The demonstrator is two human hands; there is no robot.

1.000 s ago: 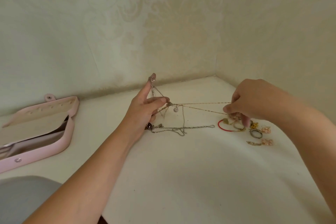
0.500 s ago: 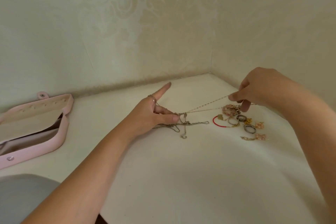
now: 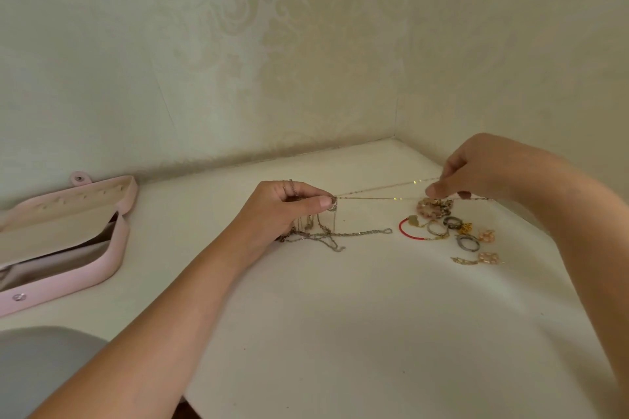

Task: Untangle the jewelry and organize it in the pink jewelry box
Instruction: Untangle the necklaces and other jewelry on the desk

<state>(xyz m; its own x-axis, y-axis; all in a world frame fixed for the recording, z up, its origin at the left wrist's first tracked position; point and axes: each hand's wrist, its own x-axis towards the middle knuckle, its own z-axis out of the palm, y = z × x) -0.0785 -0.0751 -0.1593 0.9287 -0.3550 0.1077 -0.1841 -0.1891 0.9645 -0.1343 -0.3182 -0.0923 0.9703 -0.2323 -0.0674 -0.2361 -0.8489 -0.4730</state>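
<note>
L hand: index, stuck out 0.5 s ago, is now curled in; the knot of the thin gold chain is pinched betw. thumb & finger and raised off the table. The far end is pinched by R hand, strands now drawn nearly level. The silver chains are left dangling under L hand. The pink jewelry box lies open at far left, well apart

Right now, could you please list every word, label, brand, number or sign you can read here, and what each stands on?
There is no readable text in this view.
The pink jewelry box: plain, only metal snaps, no label.
The gold chain: no legible mark.
The charm on the red bracelet: too small to tell whether it bears anything.
The wallpaper: ornament pattern only.
</note>
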